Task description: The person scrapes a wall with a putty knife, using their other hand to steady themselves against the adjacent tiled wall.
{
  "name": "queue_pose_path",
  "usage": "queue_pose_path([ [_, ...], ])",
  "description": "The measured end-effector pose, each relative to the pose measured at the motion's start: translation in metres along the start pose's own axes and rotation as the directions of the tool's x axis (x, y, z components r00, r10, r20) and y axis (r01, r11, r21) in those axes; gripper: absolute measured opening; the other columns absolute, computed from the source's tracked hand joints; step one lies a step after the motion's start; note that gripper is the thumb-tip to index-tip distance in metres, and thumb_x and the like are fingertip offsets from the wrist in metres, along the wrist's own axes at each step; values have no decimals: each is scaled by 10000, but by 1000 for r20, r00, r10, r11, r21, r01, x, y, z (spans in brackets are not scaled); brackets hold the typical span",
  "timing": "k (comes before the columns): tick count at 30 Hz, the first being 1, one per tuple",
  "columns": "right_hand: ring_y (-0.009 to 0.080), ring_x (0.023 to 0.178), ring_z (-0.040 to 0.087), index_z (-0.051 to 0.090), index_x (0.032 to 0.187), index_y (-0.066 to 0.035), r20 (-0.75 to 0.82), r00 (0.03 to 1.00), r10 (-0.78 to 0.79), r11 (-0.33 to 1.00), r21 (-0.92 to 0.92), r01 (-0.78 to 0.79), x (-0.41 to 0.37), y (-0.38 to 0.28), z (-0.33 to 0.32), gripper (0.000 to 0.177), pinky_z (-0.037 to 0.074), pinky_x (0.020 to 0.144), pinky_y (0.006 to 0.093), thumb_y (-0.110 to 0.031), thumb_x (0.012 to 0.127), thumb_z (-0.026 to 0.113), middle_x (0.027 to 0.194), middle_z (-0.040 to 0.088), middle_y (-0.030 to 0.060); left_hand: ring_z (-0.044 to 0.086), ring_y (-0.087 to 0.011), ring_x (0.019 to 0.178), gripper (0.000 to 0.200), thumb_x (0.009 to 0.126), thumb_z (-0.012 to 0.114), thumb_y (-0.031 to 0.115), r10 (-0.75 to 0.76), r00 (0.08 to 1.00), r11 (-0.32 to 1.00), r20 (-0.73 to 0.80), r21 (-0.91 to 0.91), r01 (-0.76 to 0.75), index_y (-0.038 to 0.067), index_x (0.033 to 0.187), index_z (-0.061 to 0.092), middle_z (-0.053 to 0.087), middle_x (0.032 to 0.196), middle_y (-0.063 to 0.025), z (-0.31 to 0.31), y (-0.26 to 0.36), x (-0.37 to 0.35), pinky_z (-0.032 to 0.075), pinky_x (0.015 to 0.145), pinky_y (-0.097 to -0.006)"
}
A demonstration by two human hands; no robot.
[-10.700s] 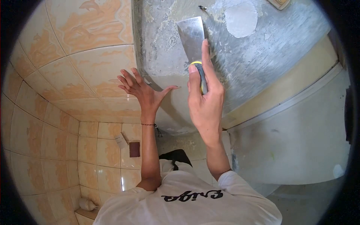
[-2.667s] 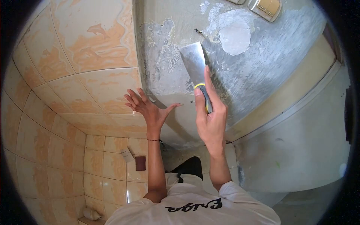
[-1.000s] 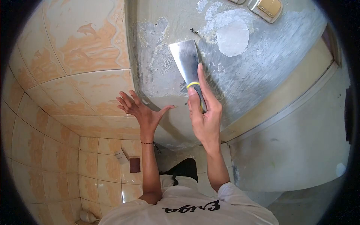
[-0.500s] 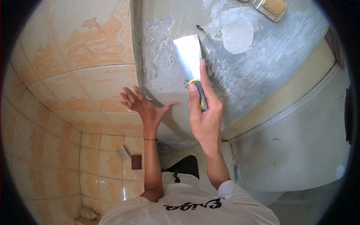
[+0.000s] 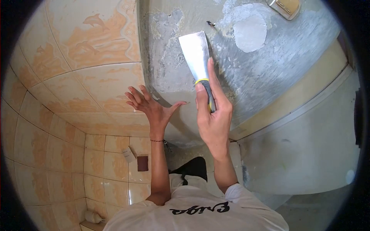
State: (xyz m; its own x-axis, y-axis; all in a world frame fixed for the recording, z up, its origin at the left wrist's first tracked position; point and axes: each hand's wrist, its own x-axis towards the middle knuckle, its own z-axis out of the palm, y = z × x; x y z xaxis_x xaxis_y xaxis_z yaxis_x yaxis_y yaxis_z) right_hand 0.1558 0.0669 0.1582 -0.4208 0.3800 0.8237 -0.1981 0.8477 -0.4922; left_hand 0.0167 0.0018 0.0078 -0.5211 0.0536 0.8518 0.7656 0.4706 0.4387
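Observation:
My right hand point(image 5: 216, 117) is wrapped round the dark grey and yellow handle of a putty knife point(image 5: 195, 54), thumb on one side and forefinger stretched along the other. Its wide shiny blade points up, overlapping the rough grey plaster wall point(image 5: 165, 79). To the left, my left hand point(image 5: 151, 109) is spread open with the thumb out to the side, right by the border between the plaster and the orange-patterned tiles point(image 5: 104, 82). Nothing is in that hand. A round pale filler patch point(image 5: 249, 34) shows on the plaster to the right of the blade.
A light switch point(image 5: 286, 7) sits at the top right, and a small dark wire stub point(image 5: 211, 23) pokes from the plaster. A door frame point(image 5: 300, 90) and a grey door point(image 5: 296, 154) stand to the right. Low on the left lie a brown square point(image 5: 142, 163) and a pale card point(image 5: 128, 154).
The view has shifted slightly, so the wall and both hands sit a little further right. My grip on the putty knife and my spread left hand look the same.

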Motion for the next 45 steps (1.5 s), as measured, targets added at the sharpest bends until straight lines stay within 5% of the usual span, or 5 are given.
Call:
queue_pose_path([
  [33,155,822,690,461,1519,15,91,932,351,922,143,-361,-12,-11,-7,502,531,723,324,-78,1036,559,1108,713,292,-120,-483,1545,1610,495,867,779,7,1000,1000,-13,2,-7,107,1655,-26,-106,1684,-266,2,-2,4,-51,1196,-691],
  [35,47,727,464,418,1566,-34,-13,995,96,990,109,-94,-14,8,-2,531,413,630,213,-98,1055,542,911,621,4,-121,-484,1545,1608,495,874,770,7,1000,1000,-16,-16,-8,108,1654,-22,-105,1684,-266,2,0,3,-57,1199,-686],
  [39,38,657,401,422,1572,-59,58,967,250,951,176,-256,-7,-9,-6,535,357,569,211,-105,1055,551,787,477,-46,-118,-489,1543,1602,498,883,756,-3,1000,1000,3,-18,3,109,1653,-19,-106,1682,-270,1,0,3,-62,1200,-681],
  [41,107,886,659,459,1513,34,124,925,359,912,164,-375,-7,-14,-13,501,525,728,311,-79,1034,556,1160,706,291,-114,-494,1542,1600,502,886,749,2,1000,1000,2,-24,-2,111,1652,-26,-104,1679,-276,0,0,3,-65,1200,-679],
  [45,104,899,651,459,1512,36,101,942,320,929,161,-333,-5,-16,-5,503,525,726,311,-80,1033,559,1200,690,314,-111,-496,1541,1598,508,883,751,-4,1000,1000,15,-19,4,113,1652,-33,-100,1679,-279,0,0,1,-60,1201,-679],
])
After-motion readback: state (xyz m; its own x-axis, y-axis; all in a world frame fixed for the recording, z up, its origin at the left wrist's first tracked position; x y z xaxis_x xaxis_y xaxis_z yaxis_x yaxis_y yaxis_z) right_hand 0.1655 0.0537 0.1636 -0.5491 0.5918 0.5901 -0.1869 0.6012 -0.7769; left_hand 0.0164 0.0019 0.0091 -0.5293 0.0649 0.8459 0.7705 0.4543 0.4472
